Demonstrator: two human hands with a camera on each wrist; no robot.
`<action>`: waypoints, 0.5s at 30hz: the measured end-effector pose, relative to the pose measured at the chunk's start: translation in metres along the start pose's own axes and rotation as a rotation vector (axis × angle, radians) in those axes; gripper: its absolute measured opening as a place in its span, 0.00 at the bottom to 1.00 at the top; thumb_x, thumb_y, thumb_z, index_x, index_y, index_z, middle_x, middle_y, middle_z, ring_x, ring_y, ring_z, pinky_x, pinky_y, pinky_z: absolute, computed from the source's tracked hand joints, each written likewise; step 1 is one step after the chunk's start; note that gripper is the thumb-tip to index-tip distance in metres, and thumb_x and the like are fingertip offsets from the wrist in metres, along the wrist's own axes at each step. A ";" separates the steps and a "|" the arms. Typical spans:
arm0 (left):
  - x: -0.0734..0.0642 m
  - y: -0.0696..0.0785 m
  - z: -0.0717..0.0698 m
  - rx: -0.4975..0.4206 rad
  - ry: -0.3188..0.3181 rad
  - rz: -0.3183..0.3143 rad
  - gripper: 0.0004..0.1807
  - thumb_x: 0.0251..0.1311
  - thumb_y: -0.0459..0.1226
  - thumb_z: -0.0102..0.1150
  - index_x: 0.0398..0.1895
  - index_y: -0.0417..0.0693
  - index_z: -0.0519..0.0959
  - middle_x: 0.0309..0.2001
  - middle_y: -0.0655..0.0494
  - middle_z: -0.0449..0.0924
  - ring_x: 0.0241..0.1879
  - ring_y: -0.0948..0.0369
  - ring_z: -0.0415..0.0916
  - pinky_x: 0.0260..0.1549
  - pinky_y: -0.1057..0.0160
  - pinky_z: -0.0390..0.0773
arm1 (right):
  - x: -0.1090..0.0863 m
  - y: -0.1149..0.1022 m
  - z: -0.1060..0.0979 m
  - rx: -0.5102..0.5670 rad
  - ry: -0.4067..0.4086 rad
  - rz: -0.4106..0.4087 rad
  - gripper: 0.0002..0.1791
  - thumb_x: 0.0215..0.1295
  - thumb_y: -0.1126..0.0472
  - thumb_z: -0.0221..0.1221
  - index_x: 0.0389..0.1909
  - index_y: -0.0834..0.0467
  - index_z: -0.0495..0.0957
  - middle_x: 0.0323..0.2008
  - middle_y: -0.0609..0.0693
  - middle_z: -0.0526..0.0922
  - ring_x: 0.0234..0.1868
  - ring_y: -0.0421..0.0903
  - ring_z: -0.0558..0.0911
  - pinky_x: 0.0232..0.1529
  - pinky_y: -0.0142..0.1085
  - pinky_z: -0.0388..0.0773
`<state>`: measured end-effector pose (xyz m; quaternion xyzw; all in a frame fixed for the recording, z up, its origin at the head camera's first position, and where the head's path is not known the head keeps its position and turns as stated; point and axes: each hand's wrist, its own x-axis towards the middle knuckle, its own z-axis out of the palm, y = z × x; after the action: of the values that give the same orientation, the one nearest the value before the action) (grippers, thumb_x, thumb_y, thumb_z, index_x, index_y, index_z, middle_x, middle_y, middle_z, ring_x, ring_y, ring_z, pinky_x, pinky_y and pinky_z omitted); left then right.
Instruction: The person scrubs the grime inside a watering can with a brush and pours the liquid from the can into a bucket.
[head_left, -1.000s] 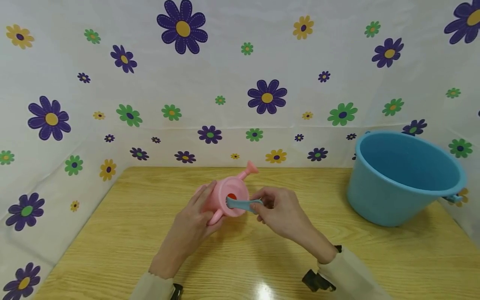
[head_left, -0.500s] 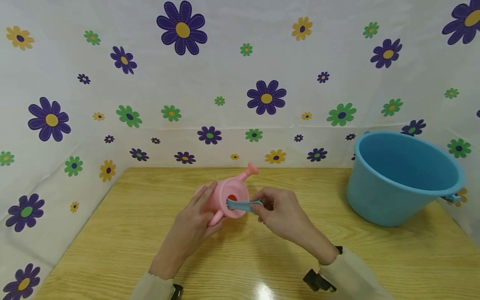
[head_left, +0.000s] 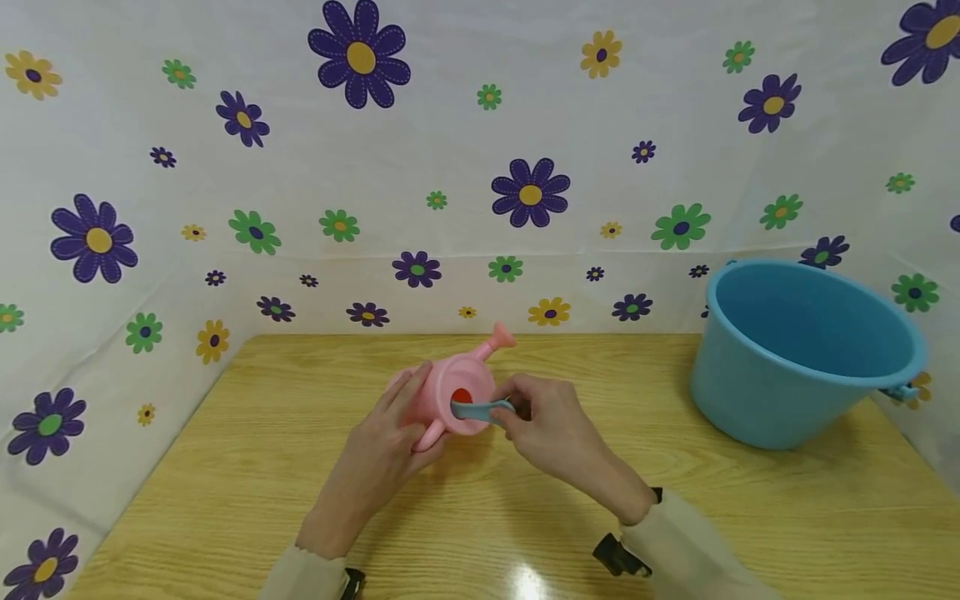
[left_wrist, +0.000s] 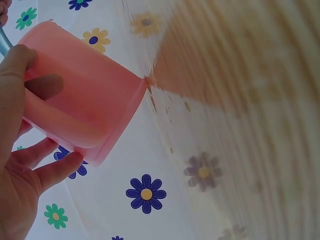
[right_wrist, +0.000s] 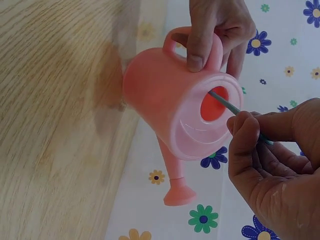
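A pink watering can (head_left: 430, 398) leans tilted on the wooden table, its base edge touching the wood in both wrist views. My left hand (head_left: 375, 454) grips it by the handle (right_wrist: 216, 52) and body, with the round opening (right_wrist: 215, 102) turned toward my right hand. Between thumb and fingers, my right hand (head_left: 551, 425) pinches a small light-blue fork (head_left: 476, 412). Its far end reaches into the opening, so the tines are hidden. The spout with its flared rose (right_wrist: 179, 194) points away toward the back wall.
A large blue bucket (head_left: 765, 396) stands upright at the right of the wooden table (head_left: 225, 483). Flower-printed white cloth (head_left: 450, 167) hangs behind the table and along both sides. Light glares on the table near the front.
My right hand has moved slightly left, and the fork has gone deeper into the opening; its tines showed half a second ago. My left hand and the watering can have stayed about the same.
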<state>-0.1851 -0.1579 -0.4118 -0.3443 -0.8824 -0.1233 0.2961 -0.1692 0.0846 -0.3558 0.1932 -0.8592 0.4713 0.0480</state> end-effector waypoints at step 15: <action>-0.001 -0.003 0.001 -0.015 0.020 0.009 0.21 0.52 0.38 0.77 0.10 0.44 0.75 0.69 0.34 0.71 0.66 0.37 0.73 0.47 0.50 0.86 | 0.008 0.008 0.016 -0.027 0.010 -0.189 0.03 0.65 0.70 0.65 0.37 0.62 0.81 0.22 0.48 0.79 0.21 0.34 0.68 0.21 0.24 0.64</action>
<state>-0.1872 -0.1602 -0.4132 -0.3491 -0.8769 -0.1320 0.3029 -0.1776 0.0730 -0.3694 0.2704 -0.8432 0.4540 0.0990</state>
